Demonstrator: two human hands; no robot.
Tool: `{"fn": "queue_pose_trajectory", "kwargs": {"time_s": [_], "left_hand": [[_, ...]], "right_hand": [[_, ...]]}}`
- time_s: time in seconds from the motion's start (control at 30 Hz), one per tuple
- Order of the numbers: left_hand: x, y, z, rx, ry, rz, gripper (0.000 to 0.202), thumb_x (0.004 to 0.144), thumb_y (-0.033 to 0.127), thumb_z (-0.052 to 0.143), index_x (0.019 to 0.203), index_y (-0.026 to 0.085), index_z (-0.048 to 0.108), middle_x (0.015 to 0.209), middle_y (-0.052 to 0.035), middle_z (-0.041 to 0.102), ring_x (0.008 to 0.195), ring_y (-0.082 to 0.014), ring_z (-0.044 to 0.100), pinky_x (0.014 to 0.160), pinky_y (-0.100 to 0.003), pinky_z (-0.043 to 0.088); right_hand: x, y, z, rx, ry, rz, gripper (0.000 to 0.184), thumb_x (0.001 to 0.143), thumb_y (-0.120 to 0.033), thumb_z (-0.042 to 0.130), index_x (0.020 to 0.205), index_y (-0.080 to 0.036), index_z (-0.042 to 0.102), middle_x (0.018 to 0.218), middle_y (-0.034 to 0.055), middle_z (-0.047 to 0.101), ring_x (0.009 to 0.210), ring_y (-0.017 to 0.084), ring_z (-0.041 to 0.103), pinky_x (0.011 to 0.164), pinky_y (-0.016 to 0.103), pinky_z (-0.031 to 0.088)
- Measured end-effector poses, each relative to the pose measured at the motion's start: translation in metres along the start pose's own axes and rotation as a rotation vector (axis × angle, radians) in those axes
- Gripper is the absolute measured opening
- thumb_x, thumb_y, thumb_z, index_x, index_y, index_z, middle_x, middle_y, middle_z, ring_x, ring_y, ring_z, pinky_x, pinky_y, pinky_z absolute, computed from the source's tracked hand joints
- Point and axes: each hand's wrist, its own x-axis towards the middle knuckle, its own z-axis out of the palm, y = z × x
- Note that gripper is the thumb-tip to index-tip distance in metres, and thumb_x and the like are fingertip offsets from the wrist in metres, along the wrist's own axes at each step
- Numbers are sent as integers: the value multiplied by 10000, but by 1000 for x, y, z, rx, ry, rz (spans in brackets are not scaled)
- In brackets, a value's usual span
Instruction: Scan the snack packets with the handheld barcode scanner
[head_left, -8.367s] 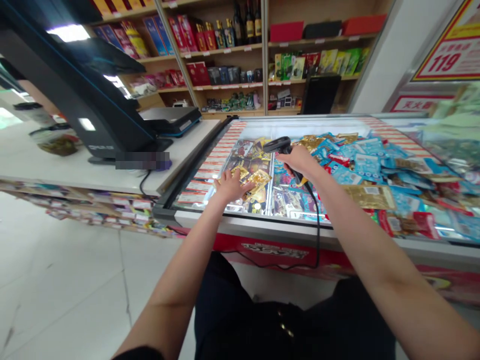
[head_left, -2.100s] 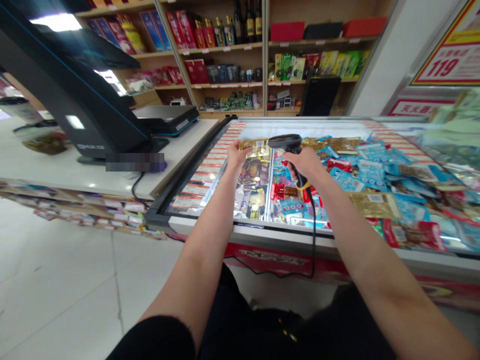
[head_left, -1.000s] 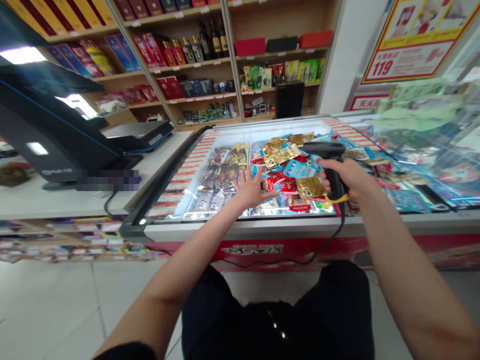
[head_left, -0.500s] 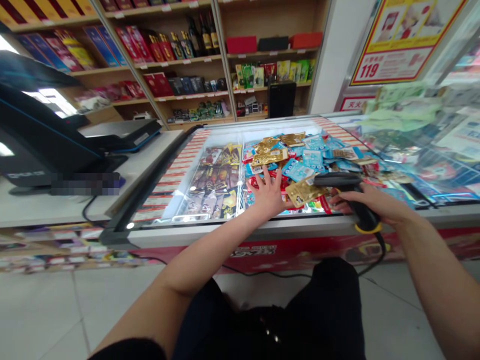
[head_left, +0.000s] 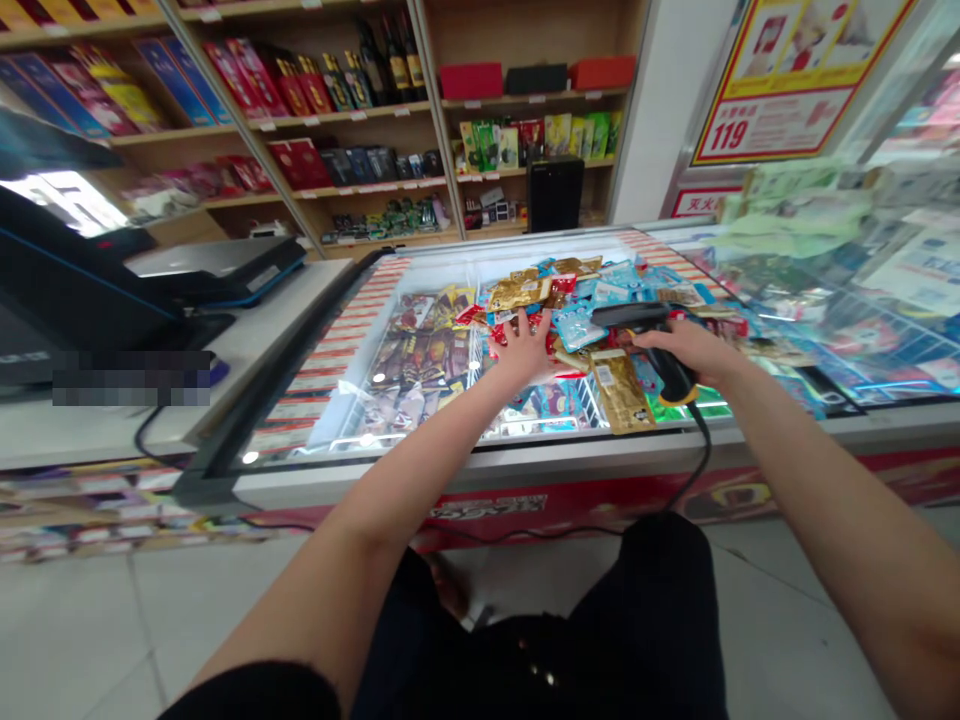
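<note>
My left hand [head_left: 523, 352] lies with fingers spread on the heap of colourful snack packets on the freezer's glass top. In my right hand [head_left: 696, 352] is a black barcode scanner [head_left: 671, 372] with a yellow ring at its base, its head pointing left. A gold packet [head_left: 621, 390] lies below the scanner head, near the front edge of the glass. Further gold packets [head_left: 519, 292] are at the heap's back left, and blue packets [head_left: 577, 325] sit between my hands. The scanner's cable hangs down over the freezer front.
The chest freezer [head_left: 360, 482] holds packaged ice creams [head_left: 420, 345] under its glass. At left, a counter [head_left: 255, 345] carries a scale [head_left: 217, 265] and a black terminal [head_left: 67, 290]. Papers [head_left: 810, 215] lie on the glass at right. Stocked shelves [head_left: 352, 112] stand behind.
Both hands have shifted further over the heap, pushing packets back. The gold packet by the scanner has turned and slid toward the front edge, uncovering glass beside it.
</note>
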Motion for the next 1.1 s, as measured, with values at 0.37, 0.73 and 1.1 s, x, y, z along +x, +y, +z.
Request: {"fn": "queue_pose_trajectory", "kwargs": {"time_s": [0.37,0.73,1.1], "left_hand": [[-51,-29,-24,89,-14,115,857,810,620,589,1535,274,292,1648,-137,183,1505,-385,185,1195,-601,155],[26,-121,-50,-21,166,-225,508,920,407,416,1256,89,624,1262,-237,633,1190,-338,604,999,-408,464],[64,-132,-20,-331,225,-186,470,777,392,694,1186,176,612,1251,-135,659,1183,-275,600,1028,-382,436]], "right_hand": [[-32,-11,-2,8,68,-21,143,769,-187,722,898,-147,677,801,96,740,624,189,707,520,248,580],[-20,-57,47,234,-6,88,139,861,-276,613,916,-155,651,731,93,726,467,161,639,414,258,542],[33,-83,156,440,-223,85,130,926,-268,528,867,-163,576,639,48,678,467,130,618,461,228,540]]}}
